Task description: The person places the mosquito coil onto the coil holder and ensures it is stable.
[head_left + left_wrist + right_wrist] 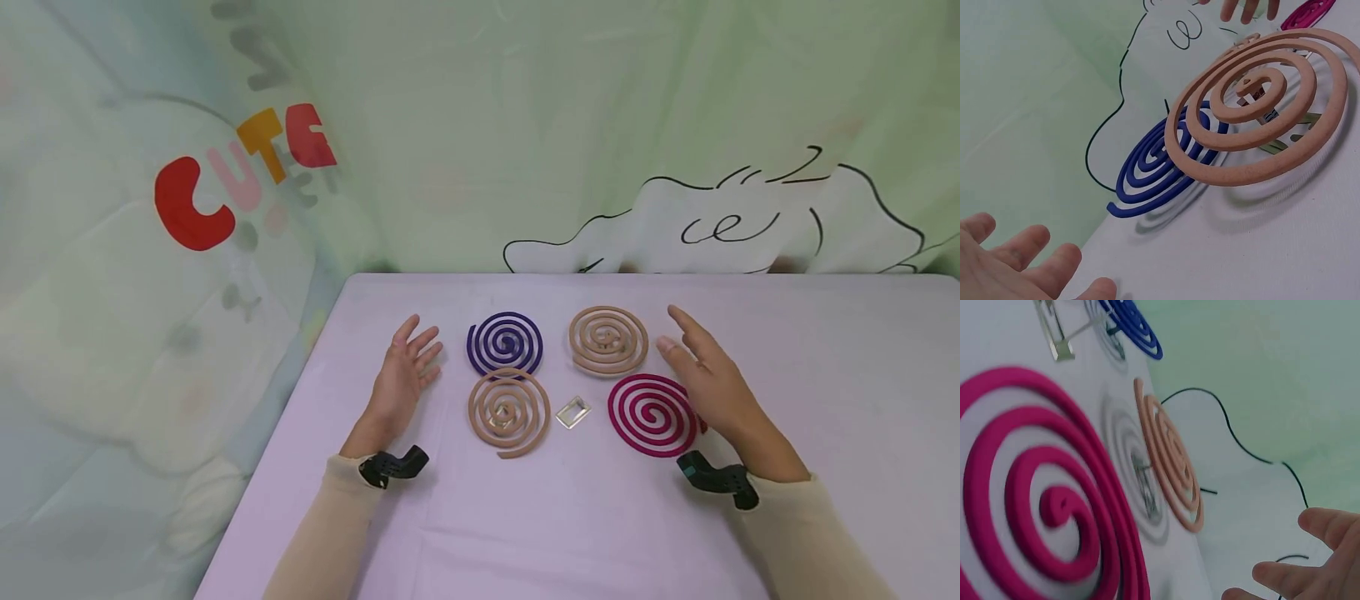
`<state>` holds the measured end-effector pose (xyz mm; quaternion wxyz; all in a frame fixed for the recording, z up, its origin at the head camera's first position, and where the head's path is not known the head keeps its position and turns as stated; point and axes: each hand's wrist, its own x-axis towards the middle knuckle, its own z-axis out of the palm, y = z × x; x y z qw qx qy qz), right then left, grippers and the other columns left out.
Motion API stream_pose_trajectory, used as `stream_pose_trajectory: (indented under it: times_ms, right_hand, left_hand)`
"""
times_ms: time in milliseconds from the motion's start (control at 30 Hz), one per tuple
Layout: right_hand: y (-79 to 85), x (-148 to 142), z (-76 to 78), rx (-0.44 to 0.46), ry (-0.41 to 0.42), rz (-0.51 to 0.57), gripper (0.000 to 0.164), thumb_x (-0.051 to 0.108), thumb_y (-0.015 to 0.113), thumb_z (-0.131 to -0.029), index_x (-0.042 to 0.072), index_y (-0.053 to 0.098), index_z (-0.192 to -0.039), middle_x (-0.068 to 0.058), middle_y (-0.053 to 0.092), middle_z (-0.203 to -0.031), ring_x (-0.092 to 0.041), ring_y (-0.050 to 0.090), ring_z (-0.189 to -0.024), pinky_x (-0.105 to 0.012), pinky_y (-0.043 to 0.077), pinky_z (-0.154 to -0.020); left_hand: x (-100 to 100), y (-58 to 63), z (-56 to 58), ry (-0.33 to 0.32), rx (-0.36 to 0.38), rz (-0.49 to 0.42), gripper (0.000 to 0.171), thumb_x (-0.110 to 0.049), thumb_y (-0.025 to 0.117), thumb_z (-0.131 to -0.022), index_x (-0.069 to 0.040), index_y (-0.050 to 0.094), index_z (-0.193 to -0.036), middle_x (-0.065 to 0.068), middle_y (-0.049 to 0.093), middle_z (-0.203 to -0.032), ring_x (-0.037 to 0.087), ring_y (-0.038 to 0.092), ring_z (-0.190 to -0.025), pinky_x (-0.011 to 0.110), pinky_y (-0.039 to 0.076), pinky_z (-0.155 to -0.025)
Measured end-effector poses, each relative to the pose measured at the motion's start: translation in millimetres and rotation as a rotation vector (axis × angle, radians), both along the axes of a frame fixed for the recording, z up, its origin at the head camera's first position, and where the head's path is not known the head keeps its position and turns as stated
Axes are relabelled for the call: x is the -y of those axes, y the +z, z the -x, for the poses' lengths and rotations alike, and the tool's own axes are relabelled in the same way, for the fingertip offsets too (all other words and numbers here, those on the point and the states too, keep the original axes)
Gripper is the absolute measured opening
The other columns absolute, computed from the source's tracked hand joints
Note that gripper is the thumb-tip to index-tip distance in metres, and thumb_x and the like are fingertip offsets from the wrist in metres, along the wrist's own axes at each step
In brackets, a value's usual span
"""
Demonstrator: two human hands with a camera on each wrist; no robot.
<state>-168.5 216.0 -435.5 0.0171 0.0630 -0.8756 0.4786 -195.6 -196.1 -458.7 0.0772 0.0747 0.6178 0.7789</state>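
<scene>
My left hand (399, 381) hovers at the left, fingers spread, holding nothing. Nearest to it are a dark blue mosquito coil (507, 343) and, in front and overlapping it, a tan mosquito coil (504, 410). My right hand (712, 382) also holds nothing, its fingers extended beside a second tan mosquito coil (608, 340). Its lower edge overlaps the rim of a magenta mosquito coil (655, 416) in the head view. In the right wrist view the far tan coil (1172, 459) stands raised on a metal stand (1144, 490).
Between the front coils lies a small rectangular metal stand (561, 418). All sit on a table with a pale lilac cover (480, 517). Behind it hangs a green printed curtain (480, 150), with another printed sheet (97, 333) along the left side.
</scene>
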Motion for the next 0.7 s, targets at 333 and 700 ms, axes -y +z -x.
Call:
stream_pose_trajectory:
  times_ms: [333,700]
  right_hand:
    - [-11.9,-40.1,-5.8,-0.006,-0.001,0.066,0.062,0.035,0.022,-0.115,0.005,0.006,-0.167,-0.03,0.005,-0.17,-0.059,0.005,-0.152,-0.08,0.011,-0.112]
    - [-23.3,-75.6,-18.2,0.088,-0.064,0.037,0.066,0.039,0.031,-0.115,0.009,0.005,-0.168,-0.035,0.017,-0.166,-0.06,0.038,-0.136,-0.001,0.045,-0.078]
  left_hand:
    - [7.9,-2.9,-1.4,0.052,0.068,-0.088,0.089,-0.068,0.034,-0.104,-0.013,0.002,-0.167,0.023,0.014,-0.171,0.044,0.019,-0.156,0.065,0.017,-0.124]
    - [-0.7,-0.1,-11.9,0.096,0.128,-0.13,0.085,-0.066,0.038,-0.105,-0.011,0.013,-0.165,0.024,0.028,-0.161,0.041,0.039,-0.143,0.055,0.046,-0.11]
